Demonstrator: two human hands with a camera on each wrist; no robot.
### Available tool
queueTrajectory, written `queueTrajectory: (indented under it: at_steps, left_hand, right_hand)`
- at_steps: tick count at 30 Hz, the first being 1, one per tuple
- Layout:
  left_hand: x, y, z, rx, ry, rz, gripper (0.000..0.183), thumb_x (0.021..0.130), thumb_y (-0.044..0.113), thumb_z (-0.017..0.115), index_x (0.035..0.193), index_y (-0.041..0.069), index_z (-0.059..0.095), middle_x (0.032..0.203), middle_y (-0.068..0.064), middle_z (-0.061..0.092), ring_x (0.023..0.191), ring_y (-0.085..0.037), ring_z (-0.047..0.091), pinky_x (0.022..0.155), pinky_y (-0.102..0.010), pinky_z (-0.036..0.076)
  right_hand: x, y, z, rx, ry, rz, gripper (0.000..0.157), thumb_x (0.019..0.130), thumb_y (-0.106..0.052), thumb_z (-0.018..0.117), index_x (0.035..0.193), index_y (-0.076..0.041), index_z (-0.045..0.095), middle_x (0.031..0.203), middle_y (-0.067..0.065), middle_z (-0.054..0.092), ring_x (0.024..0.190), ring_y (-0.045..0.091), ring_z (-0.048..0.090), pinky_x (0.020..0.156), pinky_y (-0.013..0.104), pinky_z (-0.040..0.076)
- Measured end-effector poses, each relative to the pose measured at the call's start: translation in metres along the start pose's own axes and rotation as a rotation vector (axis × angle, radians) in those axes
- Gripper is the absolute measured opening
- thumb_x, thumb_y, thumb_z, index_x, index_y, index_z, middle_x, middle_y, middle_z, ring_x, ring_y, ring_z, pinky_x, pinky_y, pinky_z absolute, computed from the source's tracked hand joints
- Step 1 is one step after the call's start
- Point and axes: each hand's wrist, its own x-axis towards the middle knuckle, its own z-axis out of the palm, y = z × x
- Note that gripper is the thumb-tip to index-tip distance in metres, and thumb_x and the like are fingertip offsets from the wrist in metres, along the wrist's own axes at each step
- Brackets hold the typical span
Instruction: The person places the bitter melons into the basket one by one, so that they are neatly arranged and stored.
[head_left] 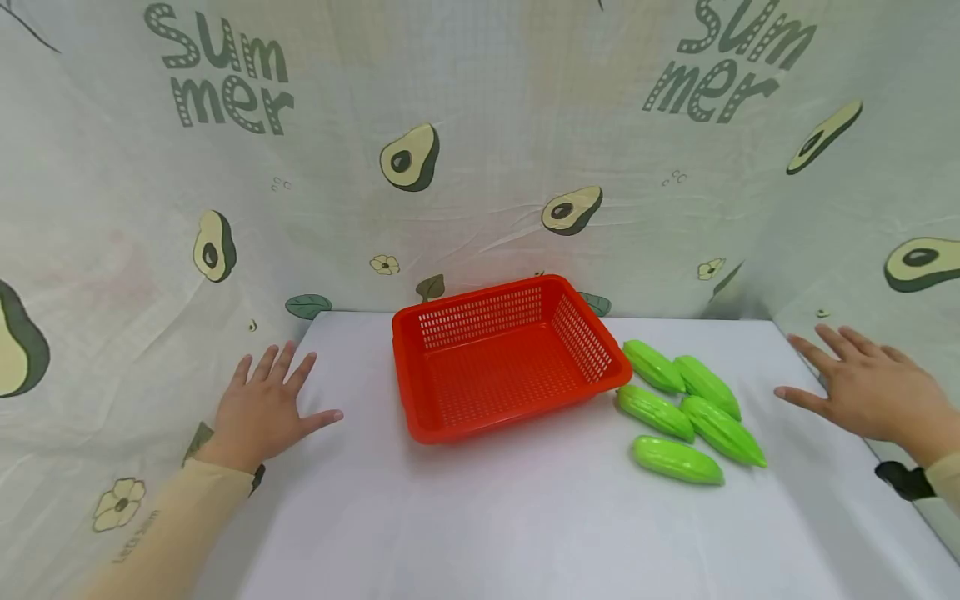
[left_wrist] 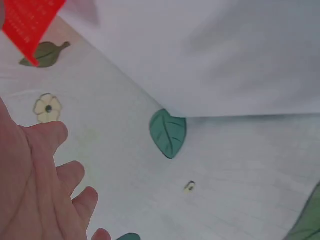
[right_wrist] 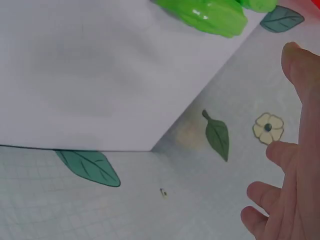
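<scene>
A red plastic basket [head_left: 487, 367] with slotted walls sits on the white table, its inside bare. To its right lie several bright green, ridged, gourd-like vegetables [head_left: 678, 460], close together; some also show as a green vegetable [right_wrist: 207, 15] at the top of the right wrist view. My left hand [head_left: 262, 412] hovers over the table's left edge with fingers spread, holding nothing. Over the right edge is my right hand [head_left: 873, 387], fingers also spread and apart from the vegetables. Only part of each palm shows in the wrist views.
The white table [head_left: 480, 533] stands against a light cloth [head_left: 480, 100] printed with avocados, leaves and lettering. This cloth rises behind the table and along both sides. A corner of the basket [left_wrist: 32, 22] shows in the left wrist view.
</scene>
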Motion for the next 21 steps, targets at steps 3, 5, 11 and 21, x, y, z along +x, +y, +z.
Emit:
queueTrajectory:
  at_steps: [3, 5, 11, 21]
  left_hand:
    - [0.003, 0.010, -0.004, -0.026, 0.001, 0.000, 0.106, 0.083, 0.084, 0.045, 0.151, 0.002, 0.040, 0.155, -0.031, 0.028, 0.141, -0.052, 0.024, 0.113, -0.067, 0.008]
    - [0.006, 0.017, -0.005, -0.047, 0.000, -0.001, 0.107, 0.083, 0.084, 0.043, 0.152, 0.003, 0.039, 0.156, -0.030, 0.026, 0.141, -0.051, 0.023, 0.113, -0.067, 0.007]
    - [0.017, 0.046, -0.005, -0.116, 0.013, -0.005, 0.107, 0.083, 0.085, 0.042, 0.155, 0.006, 0.035, 0.159, -0.026, 0.024, 0.143, -0.049, 0.021, 0.114, -0.066, 0.008]
    - [0.031, 0.102, -0.001, -0.239, 0.004, 0.037, 0.106, 0.083, 0.082, 0.046, 0.159, 0.012, 0.024, 0.164, -0.018, 0.017, 0.146, -0.043, 0.019, 0.115, -0.063, 0.012]
  right_hand:
    - [-0.001, -0.008, -0.004, 0.029, 0.011, -0.042, 0.097, 0.090, -0.071, 0.052, 0.145, 0.008, 0.041, 0.150, 0.041, 0.022, 0.138, 0.058, 0.018, 0.107, 0.072, 0.015]
    - [-0.001, -0.013, -0.007, 0.044, 0.015, -0.071, 0.097, 0.091, -0.072, 0.051, 0.147, 0.006, 0.039, 0.152, 0.040, 0.021, 0.138, 0.058, 0.018, 0.107, 0.072, 0.014]
    - [-0.005, -0.034, -0.011, 0.096, 0.062, -0.157, 0.092, 0.090, -0.067, 0.057, 0.151, -0.001, 0.038, 0.150, 0.036, 0.031, 0.135, 0.055, 0.028, 0.105, 0.073, 0.022]
    - [-0.020, -0.080, -0.007, 0.216, 0.128, -0.281, 0.088, 0.088, -0.061, 0.066, 0.155, -0.014, 0.035, 0.148, 0.027, 0.040, 0.124, 0.052, 0.046, 0.084, 0.065, 0.048]
